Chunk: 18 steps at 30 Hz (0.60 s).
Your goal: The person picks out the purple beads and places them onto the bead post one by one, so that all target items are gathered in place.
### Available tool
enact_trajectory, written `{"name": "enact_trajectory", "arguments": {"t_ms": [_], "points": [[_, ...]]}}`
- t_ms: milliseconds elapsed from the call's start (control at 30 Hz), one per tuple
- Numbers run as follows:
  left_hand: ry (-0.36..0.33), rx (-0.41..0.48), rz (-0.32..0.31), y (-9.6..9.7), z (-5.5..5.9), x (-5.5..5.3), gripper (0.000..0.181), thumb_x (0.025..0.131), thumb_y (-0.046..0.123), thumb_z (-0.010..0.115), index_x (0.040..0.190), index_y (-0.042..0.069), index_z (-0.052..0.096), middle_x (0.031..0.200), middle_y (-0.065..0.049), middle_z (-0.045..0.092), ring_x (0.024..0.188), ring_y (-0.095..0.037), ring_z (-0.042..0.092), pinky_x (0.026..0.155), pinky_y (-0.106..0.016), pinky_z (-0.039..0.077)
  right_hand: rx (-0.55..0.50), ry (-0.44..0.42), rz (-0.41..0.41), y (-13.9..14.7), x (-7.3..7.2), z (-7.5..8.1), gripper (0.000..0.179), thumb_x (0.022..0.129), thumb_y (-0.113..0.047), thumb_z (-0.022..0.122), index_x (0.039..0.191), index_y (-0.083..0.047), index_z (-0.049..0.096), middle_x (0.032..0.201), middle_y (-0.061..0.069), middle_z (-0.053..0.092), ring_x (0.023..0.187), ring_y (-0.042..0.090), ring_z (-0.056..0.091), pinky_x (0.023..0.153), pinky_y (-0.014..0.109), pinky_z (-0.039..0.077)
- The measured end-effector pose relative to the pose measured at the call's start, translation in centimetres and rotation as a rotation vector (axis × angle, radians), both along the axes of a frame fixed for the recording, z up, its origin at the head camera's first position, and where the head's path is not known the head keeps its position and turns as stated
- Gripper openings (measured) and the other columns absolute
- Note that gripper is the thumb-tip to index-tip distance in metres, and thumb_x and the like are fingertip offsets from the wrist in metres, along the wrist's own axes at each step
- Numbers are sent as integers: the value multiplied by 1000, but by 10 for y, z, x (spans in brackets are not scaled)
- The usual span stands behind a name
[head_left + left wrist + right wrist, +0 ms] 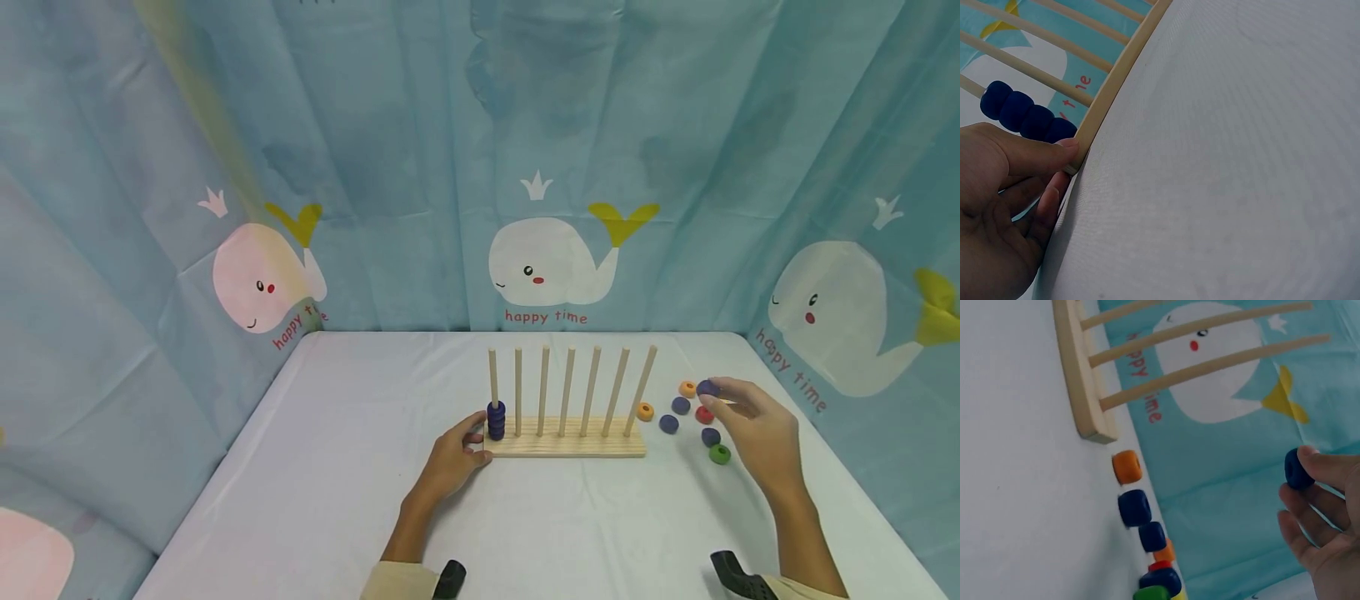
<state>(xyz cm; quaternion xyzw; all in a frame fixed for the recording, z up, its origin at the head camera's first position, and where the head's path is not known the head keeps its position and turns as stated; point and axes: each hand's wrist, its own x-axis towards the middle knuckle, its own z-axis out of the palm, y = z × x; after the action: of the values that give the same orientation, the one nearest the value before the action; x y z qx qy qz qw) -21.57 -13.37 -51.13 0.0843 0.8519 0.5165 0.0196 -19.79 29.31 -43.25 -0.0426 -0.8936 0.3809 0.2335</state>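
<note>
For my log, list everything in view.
Tablecloth: 1, white, foreground
Whale-print curtain: count unclear, blue, background
Pegboard base: 1, pale wood, centre
Pegs: 7, pale wood, in base
Stacked beads: 4, blue, leftmost peg
Loose beads: 3, blue, right of base
Orange beads: 2, orange, same area
Red bead: 1, red, same area
Green bead: 1, green, same area
Yellow sliver, unidentified: 1, yellow, beside green bead
Held bead: 1, blue, raised
Sleeves: 2, beige, forearms
Wristbands: 2, black, wrists
Left hand: 1, gripping base's left end
Right hand: 1, pinching held bead
</note>
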Motion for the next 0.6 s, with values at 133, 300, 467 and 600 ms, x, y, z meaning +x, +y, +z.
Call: {"name": "enact_trajectory", "arguments": {"t_ms": [133, 300, 467, 600], "points": [[8, -2, -4, 0, 1, 0, 66, 86, 8, 72, 145, 16, 46, 137, -4, 56, 112, -20, 59, 90, -38, 49, 13, 11, 5, -6, 1, 9, 47, 92, -46, 64, 130, -19, 62, 130, -1, 61, 113, 25, 60, 80, 7, 42], [0, -2, 3, 0, 1, 1, 66, 86, 8, 72, 146, 18, 46, 136, -2, 56, 113, -18, 58, 92, -38, 48, 25, 60, 18, -12, 4, 21, 43, 91, -43, 66, 130, -24, 63, 130, -4, 62, 111, 20, 60, 84, 13, 45], [5, -3, 3, 0, 1, 0, 66, 86, 9, 72, 145, 18, 46, 135, -2, 56, 112, -17, 59, 92, -37, 48, 47, 136, 38, -17, 7, 34, 38, 91, -36, 69, 126, -23, 65, 126, -3, 64, 105, 8, 60, 84, 10, 43], [8, -1, 1, 0, 0, 0, 66, 86, 9, 73, 145, 17, 47, 135, -2, 57, 112, -18, 59, 91, -37, 48, 55, 183, 70, -22, 8, 42, 37, 90, -32, 70, 126, -23, 66, 124, -3, 64, 102, -6, 56, 86, 9, 41]]}}
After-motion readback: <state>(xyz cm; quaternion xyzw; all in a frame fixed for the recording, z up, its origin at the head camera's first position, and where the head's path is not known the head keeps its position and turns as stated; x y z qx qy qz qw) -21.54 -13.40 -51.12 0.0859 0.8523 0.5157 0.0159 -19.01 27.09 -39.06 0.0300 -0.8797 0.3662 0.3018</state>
